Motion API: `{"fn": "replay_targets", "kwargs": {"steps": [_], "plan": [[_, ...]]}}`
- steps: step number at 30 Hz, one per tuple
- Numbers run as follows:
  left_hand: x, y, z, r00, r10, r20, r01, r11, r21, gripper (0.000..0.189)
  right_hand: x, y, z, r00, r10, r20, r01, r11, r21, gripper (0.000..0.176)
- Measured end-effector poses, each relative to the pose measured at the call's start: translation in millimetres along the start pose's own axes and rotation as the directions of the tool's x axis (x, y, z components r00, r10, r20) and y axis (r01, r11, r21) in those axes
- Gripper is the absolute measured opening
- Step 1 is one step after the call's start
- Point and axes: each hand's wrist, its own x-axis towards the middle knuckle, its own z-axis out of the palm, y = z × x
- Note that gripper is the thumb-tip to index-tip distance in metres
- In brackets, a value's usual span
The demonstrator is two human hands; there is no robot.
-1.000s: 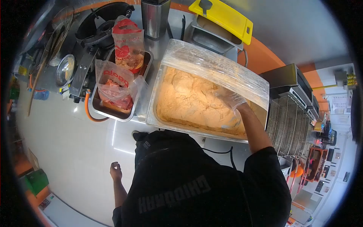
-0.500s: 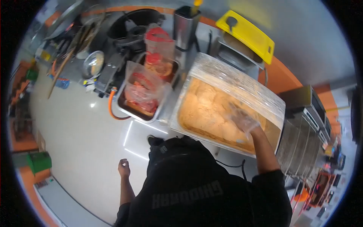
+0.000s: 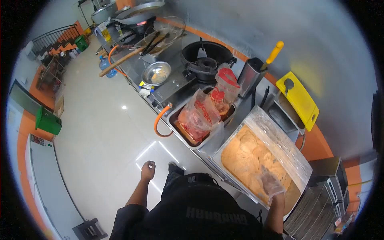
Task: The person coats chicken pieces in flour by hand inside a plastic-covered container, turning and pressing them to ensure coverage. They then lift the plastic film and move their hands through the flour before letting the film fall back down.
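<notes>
My right hand [image 3: 271,182], in a clear plastic glove, reaches down onto orange-tinted breading powder [image 3: 244,154] in a large rectangular tray [image 3: 219,158]. Its fingers are stretched out and appear to touch the powder; I see nothing held in them. Cling film [image 3: 280,138] covers the tray's far side. My left hand [image 3: 148,171] is bare and hangs over the floor, away from the counter, its fingers curled in. Something whitish shows at its fingertips, too small to name.
Left of the breading, a steel pan [image 3: 173,120] holds plastic bags of raw meat [image 3: 198,118]. Beyond are a black pot [image 3: 206,60], a steel bowl [image 3: 157,73] and a knife holder [image 3: 252,76]. A yellow cutting board [image 3: 298,100] leans at the wall. An orange hose [image 3: 157,124] loops off the counter edge.
The view has swung, so the counter and tray now appear lower and further right. My right hand stays at the powder, and my left hand remains curled over the floor.
</notes>
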Motion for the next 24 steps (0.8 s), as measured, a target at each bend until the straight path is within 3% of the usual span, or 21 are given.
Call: {"fn": "replay_targets", "kwargs": {"steps": [1, 2, 3, 5, 6, 8, 9, 11, 12, 14, 17, 19, 22, 24], "plan": [[0.7, 7.5, 1.7, 1.0, 0.002, -0.017, -0.002, 1.0, -0.008, 0.015, 3.7, -0.8, -1.9, 0.999, -0.033, -0.016, 0.032, 0.997, -0.063, 0.045], [1.4, 12.8, 3.4, 0.998, 0.021, -0.052, -0.024, 0.997, -0.075, 0.015, 2.5, -3.0, -7.8, 0.999, 0.009, -0.039, -0.006, 0.998, 0.062, 0.044], [0.9, 18.9, 4.5, 0.996, 0.037, -0.085, -0.049, 0.989, -0.138, 0.015, 3.4, -6.8, -12.4, 0.999, -0.002, -0.048, 0.005, 0.998, 0.058, 0.044], [6.3, 52.5, -2.0, 0.995, 0.051, -0.087, -0.067, 0.981, -0.184, 0.016, 3.3, -10.8, -15.1, 0.969, 0.079, 0.236, 0.026, 0.911, -0.411, 0.037], [9.0, 74.8, -6.1, 0.98, 0.158, -0.119, -0.179, 0.965, -0.191, 0.016, 1.1, -9.9, -14.1, 0.97, 0.072, 0.231, 0.031, 0.91, -0.414, 0.037], [11.3, 121.0, -14.6, 0.945, 0.285, -0.161, -0.317, 0.92, -0.231, 0.017, -10.4, -4.2, -7.8, 0.998, 0.036, -0.047, -0.043, 0.989, -0.143, 0.032], [11.3, 143.7, -19.3, 0.937, 0.309, -0.163, -0.343, 0.901, -0.266, 0.018, -11.5, 6.0, 0.1, 0.999, 0.045, -0.031, -0.049, 0.989, -0.139, 0.032], [9.3, 183.4, -29.4, 0.945, 0.315, -0.089, -0.326, 0.877, -0.354, 0.019, -10.7, 32.1, 20.2, 0.993, -0.117, 0.016, 0.115, 0.934, -0.339, 0.032], [8.3, 195.7, -31.6, 0.948, 0.311, -0.07, -0.315, 0.881, -0.352, 0.019, -13.6, 17.9, 6.9, 0.999, -0.034, -0.024, 0.032, 0.994, -0.1, 0.036], [5.9, 209.5, -32.8, 0.932, 0.36, -0.049, -0.349, 0.851, -0.393, 0.02, -6.6, 30.8, 14.4, 1.0, -0.015, -0.017, 0.014, 0.996, -0.089, 0.038], [8.2, 185.9, -21.0, 0.911, 0.413, -0.001, -0.398, 0.878, -0.265, 0.02, -11.7, 28.9, 17.6, 0.998, 0.019, -0.052, -0.025, 0.993, -0.114, 0.041], [10.0, 139.0, -4.7, 0.923, 0.364, 0.125, -0.352, 0.93, -0.108, 0.023, -8.9, 30.7, 19.5, 0.995, 0.025, -0.096, -0.039, 0.988, -0.151, 0.042], [10.1, 31.8, 22.8, 0.89, 0.206, 0.407, -0.319, 0.919, 0.231, 0.033, -7.2, 40.8, 35.0, 0.97, -0.082, -0.227, 0.048, 0.987, -0.151, 0.039], [1.6, -51.3, 40.7, 0.834, -0.052, 0.55, -0.117, 0.956, 0.268, 0.037, -10.3, 41.2, 34.3, 0.977, -0.066, -0.205, 0.035, 0.988, -0.148, 0.037]]}}
